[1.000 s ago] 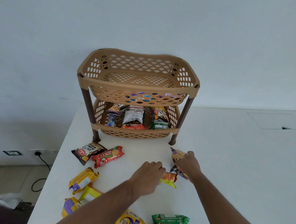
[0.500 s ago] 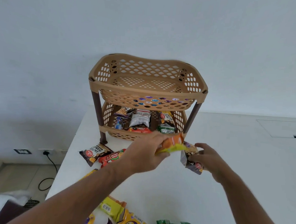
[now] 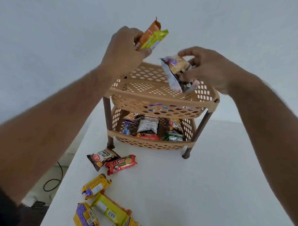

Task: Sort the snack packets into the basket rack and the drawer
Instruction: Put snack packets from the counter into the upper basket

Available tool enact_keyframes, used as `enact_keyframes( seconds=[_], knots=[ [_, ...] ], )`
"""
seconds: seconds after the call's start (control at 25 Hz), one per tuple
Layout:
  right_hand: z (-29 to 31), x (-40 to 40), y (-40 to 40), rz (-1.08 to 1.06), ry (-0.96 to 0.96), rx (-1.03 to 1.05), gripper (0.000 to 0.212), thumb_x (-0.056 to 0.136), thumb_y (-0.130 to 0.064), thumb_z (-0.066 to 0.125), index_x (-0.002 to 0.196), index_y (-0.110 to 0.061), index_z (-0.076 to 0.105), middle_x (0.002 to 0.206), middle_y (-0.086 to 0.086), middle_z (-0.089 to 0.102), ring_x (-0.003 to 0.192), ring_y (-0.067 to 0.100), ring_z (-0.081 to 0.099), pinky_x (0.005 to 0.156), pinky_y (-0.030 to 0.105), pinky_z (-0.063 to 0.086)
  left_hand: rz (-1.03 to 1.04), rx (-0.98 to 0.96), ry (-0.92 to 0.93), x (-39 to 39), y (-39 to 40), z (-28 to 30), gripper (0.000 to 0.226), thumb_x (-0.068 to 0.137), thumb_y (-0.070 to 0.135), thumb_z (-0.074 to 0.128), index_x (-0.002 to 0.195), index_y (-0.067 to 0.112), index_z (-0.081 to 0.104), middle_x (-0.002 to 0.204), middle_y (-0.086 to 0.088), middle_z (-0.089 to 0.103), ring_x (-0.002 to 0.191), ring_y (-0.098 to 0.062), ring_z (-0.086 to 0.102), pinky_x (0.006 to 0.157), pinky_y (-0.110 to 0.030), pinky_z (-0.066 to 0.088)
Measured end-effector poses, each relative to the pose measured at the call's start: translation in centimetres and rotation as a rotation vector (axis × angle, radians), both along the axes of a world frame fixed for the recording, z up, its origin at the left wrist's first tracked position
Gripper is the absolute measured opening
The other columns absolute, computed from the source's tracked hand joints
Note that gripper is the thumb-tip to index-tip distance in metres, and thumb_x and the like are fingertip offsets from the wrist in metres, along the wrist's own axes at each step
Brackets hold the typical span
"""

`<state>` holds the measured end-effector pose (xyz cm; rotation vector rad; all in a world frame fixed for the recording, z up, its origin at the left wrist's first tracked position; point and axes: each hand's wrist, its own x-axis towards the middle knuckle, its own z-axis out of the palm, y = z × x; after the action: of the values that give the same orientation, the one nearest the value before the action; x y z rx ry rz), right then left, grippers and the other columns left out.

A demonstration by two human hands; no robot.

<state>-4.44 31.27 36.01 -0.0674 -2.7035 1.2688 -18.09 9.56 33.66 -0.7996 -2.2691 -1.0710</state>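
Left hand [image 3: 123, 49] raised above the rack's back left corner, fingers clenched round an orange and yellow-green packet [image 3: 151, 37], which sticks up tilted past the fingers. Right hand [image 3: 209, 67] over the top basket's right side, gripping a silver-backed packet [image 3: 177, 73] by its upper end; the packet hangs down, lower edge over the basket's interior, not seen to touch it. Both forearms bare, reaching in from the lower corners. Beneath the hands: tan two-tier basket rack [image 3: 160, 98] on dark brown legs, standing on the white bench [image 3: 201, 190] near the wall. Top basket floor looks bare where visible. Purple and blue wrappers show through the holes of its front wall; cannot tell which tier they sit in. Lower basket holds several packets: a white pouch [image 3: 147, 124] in the middle, a red one [image 3: 148, 136] at its front, a green one [image 3: 175, 136] to the right, a small blue one [image 3: 127, 129] on the left. On the bench, in front and left of the rack: salted peanuts packet [image 3: 102, 158] touching a red biscuit packet [image 3: 121, 164]. Nearer the front edge, a yellow packet [image 3: 96, 185], a yellow-green packet [image 3: 110, 211] and a yellow and purple packet [image 3: 85, 216], clustered close. Black cable [image 3: 53, 180] on the floor left of the bench.
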Motion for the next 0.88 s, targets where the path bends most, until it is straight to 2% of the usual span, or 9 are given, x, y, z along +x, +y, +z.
enact_keyframes(
  seconds=[0.12,0.2,0.28,0.36,0.52,0.6,0.76,0.88],
  knots=[
    [0.1,-5.5,-2.2,-0.008,0.080,0.206,0.068,0.077,-0.006,0.075,0.138,-0.024,0.051,0.111,0.003,0.062,0.086,0.021,0.067,0.063,0.029,0.057,0.057,-0.060,-0.015,-3.1,0.1,0.8,0.038,0.087,0.043,0.073,0.115,0.018,0.074,0.104,-0.002,0.065,0.092,-0.015,0.059,0.076,-0.026,0.038],
    [-1.0,-8.6,-3.5,-0.004,0.096,0.361,0.068,0.078,-0.007,0.072,0.141,-0.021,0.048,0.120,0.006,0.061,0.093,0.023,0.062,0.069,0.032,0.055,0.084,-0.082,-0.053,-4.6,0.0,0.7,0.036,0.086,0.042,0.074,0.110,0.015,0.075,0.097,-0.001,0.068,0.088,-0.018,0.063,0.072,-0.028,0.040],
    [-2.6,-11.0,-4.5,0.019,0.093,0.492,0.067,0.079,-0.010,0.072,0.141,-0.016,0.047,0.127,0.009,0.059,0.103,0.023,0.058,0.074,0.029,0.047,0.113,-0.054,-0.116,-5.9,-0.1,0.3,0.035,0.085,0.044,0.076,0.105,0.015,0.077,0.089,0.001,0.069,0.082,-0.016,0.065,0.069,-0.027,0.042],
    [-4.2,-12.6,-5.2,0.056,0.057,0.533,0.066,0.079,-0.012,0.073,0.140,-0.012,0.048,0.130,0.010,0.059,0.109,0.024,0.058,0.079,0.029,0.045,0.134,-0.046,-0.174,-6.8,-0.2,-0.2,0.034,0.083,0.048,0.076,0.096,0.016,0.077,0.083,0.002,0.070,0.076,-0.014,0.065,0.065,-0.025,0.043],
    [-6.7,-14.4,-6.7,0.158,-0.013,0.511,0.063,0.076,-0.014,0.077,0.135,-0.011,0.054,0.123,0.010,0.064,0.104,0.024,0.062,0.086,0.039,0.055,0.161,-0.137,-0.250,-8.1,0.2,-0.8,0.036,0.079,0.050,0.077,0.075,0.015,0.069,0.062,0.005,0.058,0.061,-0.014,0.058,0.050,-0.024,0.035],
    [-7.7,-15.3,-7.3,0.222,-0.063,0.528,0.057,0.076,-0.011,0.079,0.130,-0.011,0.060,0.117,0.009,0.066,0.103,0.024,0.063,0.085,0.039,0.056,0.185,-0.195,-0.293,-8.7,0.6,-1.2,0.040,0.077,0.051,0.078,0.081,0.011,0.070,0.064,0.003,0.058,0.064,-0.017,0.059,0.051,-0.026,0.036],
    [-9.2,-16.3,-8.2,0.320,-0.192,0.491,0.057,0.081,-0.009,0.076,0.135,-0.019,0.060,0.122,0.003,0.065,0.108,0.020,0.061,0.087,0.035,0.053,0.233,-0.305,-0.360,-9.7,1.4,-2.5,0.046,0.077,0.050,0.080,0.094,0.009,0.068,0.084,-0.004,0.066,0.079,-0.024,0.065,0.064,-0.031,0.044],
    [-9.5,-16.5,-8.0,0.348,-0.203,0.532,0.056,0.086,-0.016,0.074,0.139,-0.017,0.056,0.127,0.005,0.063,0.114,0.021,0.058,0.097,0.036,0.048,0.239,-0.415,-0.368,-10.2,2.0,-3.9,0.040,0.078,0.043,0.080,0.095,0.009,0.067,0.087,-0.005,0.065,0.083,-0.026,0.064,0.067,-0.032,0.045]
  ],
)
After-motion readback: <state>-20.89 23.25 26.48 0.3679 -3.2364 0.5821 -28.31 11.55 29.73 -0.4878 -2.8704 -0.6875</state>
